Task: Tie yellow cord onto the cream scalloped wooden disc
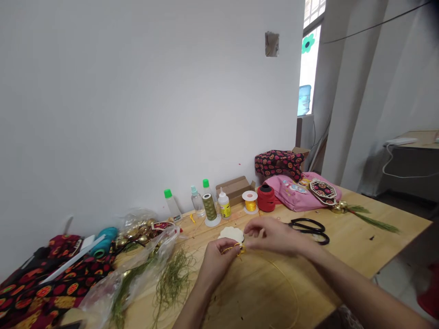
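My left hand [217,258] is closed, thumb against fingers, on a thin yellow cord [227,249] at the lower edge of a cream disc with a scalloped rim [231,234]. Just to its right, my right hand [269,235] hovers with curved fingers. A gap shows between its thumb and fingers, and I see nothing held there. Looping down the table from between the hands is the cord's long loose end. Small details of the knot or loop at my left fingertips are too fine to make out.
Black scissors [310,228] lie right of my right hand. Behind stand a glue bottle [224,205], an olive thread spool [209,206], a yellow cord spool [250,202] and a red thread cone [266,198]. Green tassel threads [174,276] and a plastic bag [140,269] lie left.
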Tool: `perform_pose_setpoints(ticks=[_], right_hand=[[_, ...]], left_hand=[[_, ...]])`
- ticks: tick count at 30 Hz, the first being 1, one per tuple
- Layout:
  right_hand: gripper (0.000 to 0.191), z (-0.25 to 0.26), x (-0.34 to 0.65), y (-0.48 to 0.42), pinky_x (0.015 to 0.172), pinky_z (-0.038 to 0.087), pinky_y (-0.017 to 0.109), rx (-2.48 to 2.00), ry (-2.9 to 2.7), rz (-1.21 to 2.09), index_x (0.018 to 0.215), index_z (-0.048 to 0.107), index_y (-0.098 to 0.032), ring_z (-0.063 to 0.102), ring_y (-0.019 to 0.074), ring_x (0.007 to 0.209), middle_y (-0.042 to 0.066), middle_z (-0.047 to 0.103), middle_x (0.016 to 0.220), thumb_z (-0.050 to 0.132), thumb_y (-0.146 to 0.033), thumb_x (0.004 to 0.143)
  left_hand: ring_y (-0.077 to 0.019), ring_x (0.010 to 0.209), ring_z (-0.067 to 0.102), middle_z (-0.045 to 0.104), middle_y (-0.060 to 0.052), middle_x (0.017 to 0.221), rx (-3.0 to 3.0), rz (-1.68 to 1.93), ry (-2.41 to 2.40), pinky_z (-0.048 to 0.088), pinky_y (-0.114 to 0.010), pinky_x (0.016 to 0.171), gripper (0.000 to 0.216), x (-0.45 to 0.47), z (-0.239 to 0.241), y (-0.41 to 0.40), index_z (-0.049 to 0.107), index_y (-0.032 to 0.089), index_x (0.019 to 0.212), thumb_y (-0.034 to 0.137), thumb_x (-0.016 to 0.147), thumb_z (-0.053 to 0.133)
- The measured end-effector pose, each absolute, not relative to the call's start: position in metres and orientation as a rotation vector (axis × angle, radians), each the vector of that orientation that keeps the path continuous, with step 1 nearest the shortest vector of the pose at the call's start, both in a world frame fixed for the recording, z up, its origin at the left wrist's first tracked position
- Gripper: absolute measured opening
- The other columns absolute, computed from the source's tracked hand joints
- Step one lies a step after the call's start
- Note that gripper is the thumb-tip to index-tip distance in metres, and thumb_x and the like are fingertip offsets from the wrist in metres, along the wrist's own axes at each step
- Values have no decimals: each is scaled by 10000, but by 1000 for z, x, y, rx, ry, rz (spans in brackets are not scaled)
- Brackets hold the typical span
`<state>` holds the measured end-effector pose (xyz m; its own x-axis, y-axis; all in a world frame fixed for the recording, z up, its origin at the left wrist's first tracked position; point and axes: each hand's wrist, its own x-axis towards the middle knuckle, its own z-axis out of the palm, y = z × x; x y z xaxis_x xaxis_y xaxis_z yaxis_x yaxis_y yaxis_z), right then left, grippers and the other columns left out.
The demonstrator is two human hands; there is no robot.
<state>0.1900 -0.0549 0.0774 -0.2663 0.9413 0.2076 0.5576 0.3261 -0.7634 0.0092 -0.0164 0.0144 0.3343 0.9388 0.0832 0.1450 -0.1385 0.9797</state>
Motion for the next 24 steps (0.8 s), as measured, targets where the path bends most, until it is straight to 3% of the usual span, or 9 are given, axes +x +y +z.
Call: perform_pose_setpoints(ticks=[2,4,8,12,17,24], right_hand=[[304,59,167,-49,500,302,205,-1486,-2053,518,754,614,-185,474,126,594,16,581,664,618,-390,528],[174,44,158,-42,451,260,198,-1590,-2102,457,656,636,-177,447,103,506,8,573,548,566,-325,597],[212,33,165,-25,417,221,188,-1489,-2130,483,644,666,-165,396,71,441,-4,564,491,485,-269,682],[264,26,173,-5,411,238,171,-1306,-2162,637,735,674,-171,404,70,462,-17,571,522,471,-336,703],[315,15,182,7,422,305,176,-1258,-1983,866,769,668,-142,461,90,497,9,627,637,478,-381,692],[231,25,195,3,519,391,200,-1245,-1830,841,688,654,-113,525,116,570,43,640,657,514,-295,658]], left_hand=[[-167,625,573,661,-62,668,1600,983,1020,416,-218,559,159,8,16,-17,653,136,651,278,595,611],[-165,610,570,659,-58,657,1612,1001,1029,412,-213,543,152,8,16,-17,653,139,642,276,593,608],[-125,500,528,640,-39,583,1612,986,1050,351,-179,440,186,7,11,-13,656,130,651,299,598,600],[-81,375,441,593,-5,463,1552,978,1103,260,-164,366,256,5,4,-6,658,108,690,340,601,597],[-124,499,531,661,-48,604,1387,987,1095,363,-187,462,245,4,5,-2,666,104,660,321,548,648],[-128,499,550,666,-44,593,1310,949,1113,389,-201,489,228,8,7,0,667,118,653,293,507,679]])
